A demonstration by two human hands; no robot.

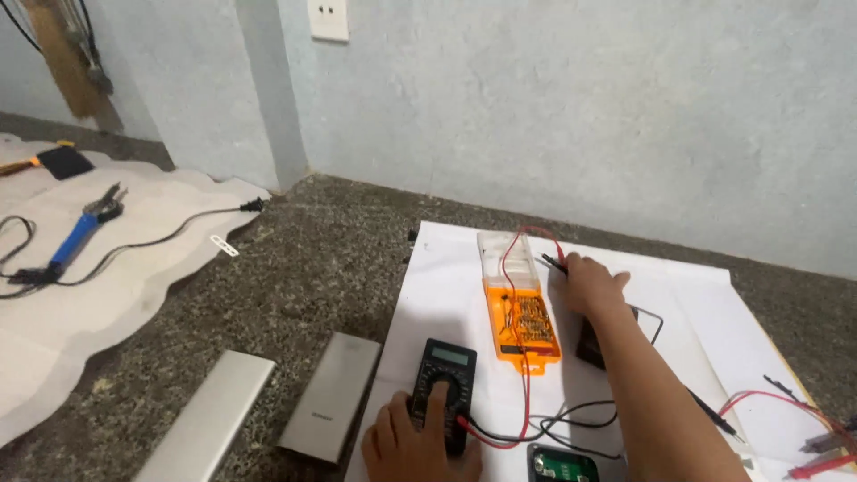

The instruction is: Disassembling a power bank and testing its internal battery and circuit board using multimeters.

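**Left hand on meter dial, right hand out at the far end of the orange board**

Nearest: left hand (418, 437) lies on the black multimeter (444, 393), fingers curled round its lower body, one finger on the rotary dial. That's a resting hold on the meter, which stays flat on the white paper sheet (446, 277). Red and black test leads (500, 433) run out of the meter's near end to the right. A small green circuit board (562, 466) sits at the near edge, just right of the left hand.

Left of the sheet, on the speckled floor: two flat metal cases (332, 406), side by side.

Mid: orange-cased circuit board (525, 326), long axis running near-to-far, tilted slightly, with a clear section (500, 254) at its far end. It lies up and right of the meter, well apart from the left hand.

Right hand (591, 281) is just right of the board's far end, fingers closed on a probe tip (553, 261) at the red wire. Right hand is clearly the nearer one to the board. A dark flat object under the forearm, cannot tell what.

Far left: blue-handled soldering iron (76, 236) and its cord on a cloth. Far: wall socket (328, 18).
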